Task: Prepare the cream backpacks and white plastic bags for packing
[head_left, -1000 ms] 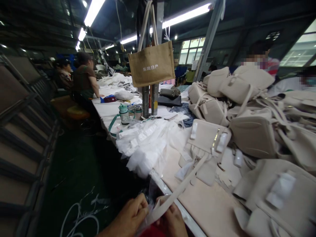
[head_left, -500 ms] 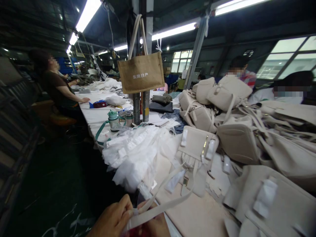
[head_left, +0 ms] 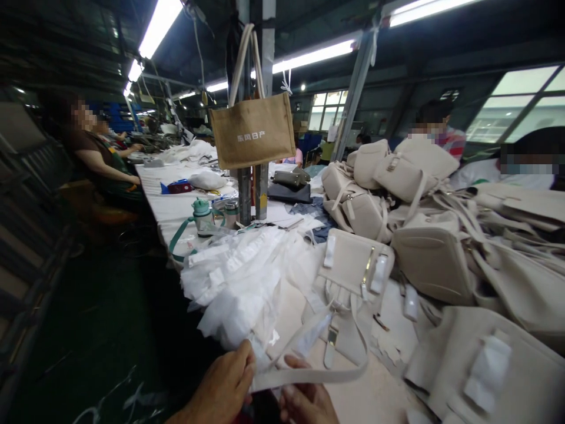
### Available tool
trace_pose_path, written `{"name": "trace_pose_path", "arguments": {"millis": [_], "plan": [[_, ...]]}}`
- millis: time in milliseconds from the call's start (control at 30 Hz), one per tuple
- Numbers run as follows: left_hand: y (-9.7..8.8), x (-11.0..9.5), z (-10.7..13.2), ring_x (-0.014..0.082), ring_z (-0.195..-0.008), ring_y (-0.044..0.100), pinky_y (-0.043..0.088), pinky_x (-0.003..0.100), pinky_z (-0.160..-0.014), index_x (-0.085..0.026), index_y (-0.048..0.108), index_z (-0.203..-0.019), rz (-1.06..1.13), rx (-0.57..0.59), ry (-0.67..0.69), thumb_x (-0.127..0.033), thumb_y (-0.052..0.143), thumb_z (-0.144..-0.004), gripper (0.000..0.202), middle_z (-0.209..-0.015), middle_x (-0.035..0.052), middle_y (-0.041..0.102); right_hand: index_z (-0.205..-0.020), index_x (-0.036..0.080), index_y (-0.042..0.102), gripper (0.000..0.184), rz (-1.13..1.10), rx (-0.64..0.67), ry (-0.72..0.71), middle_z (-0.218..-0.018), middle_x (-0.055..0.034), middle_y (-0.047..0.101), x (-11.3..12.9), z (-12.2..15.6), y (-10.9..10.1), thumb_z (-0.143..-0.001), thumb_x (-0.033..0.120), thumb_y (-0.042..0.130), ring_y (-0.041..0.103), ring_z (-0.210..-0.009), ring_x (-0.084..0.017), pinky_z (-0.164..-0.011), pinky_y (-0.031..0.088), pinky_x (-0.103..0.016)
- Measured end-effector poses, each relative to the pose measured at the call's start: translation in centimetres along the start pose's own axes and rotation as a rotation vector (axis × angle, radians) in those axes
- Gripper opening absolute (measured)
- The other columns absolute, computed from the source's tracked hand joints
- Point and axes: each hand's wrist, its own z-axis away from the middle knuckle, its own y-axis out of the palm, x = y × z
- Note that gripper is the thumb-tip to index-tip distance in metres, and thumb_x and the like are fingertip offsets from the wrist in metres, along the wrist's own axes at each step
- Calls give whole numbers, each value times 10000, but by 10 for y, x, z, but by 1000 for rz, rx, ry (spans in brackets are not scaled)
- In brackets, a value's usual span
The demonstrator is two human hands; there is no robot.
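At the bottom edge my left hand pinches the end of a cream bag strap. My right hand sits just under the same strap, thumb up against it, fingers curled. The strap loops up to a cream handbag lying flat on the table, its hardware wrapped in white tape. A heap of clear plastic bags lies just left of the handbag, at the table's near edge.
A large pile of cream handbags fills the right side. A brown jute tote hangs from a post. Bottles stand behind the plastic. One person sits at far left, others across the table at right.
The strap has been drawn lower and flatter across my hands, forming a wider loop. My right thumb has come up into view. The view shifted slightly.
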Motion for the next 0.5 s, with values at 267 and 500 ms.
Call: {"name": "trace_pose_path", "arguments": {"millis": [267, 500], "plan": [[8, -23, -10, 162, -706, 603, 436, 239, -628, -232, 446, -835, 111, 15, 53, -314, 319, -946, 188, -757, 1, 595, -870, 173, 660, 409, 3, -231, -199, -563, 13, 594, 38, 12, 10, -664, 492, 814, 514, -505, -111, -497, 427, -227], [14, -20, -26, 194, -833, 650, 472, 276, -738, -235, 498, -869, 21, -41, 63, -303, 340, -918, 179, -802, 22, 674, -897, 181, 618, 568, 82, -164, -196, -514, 60, 518, 30, -17, 17, -617, 653, 767, 395, -381, -61, -362, 305, -178]]}}
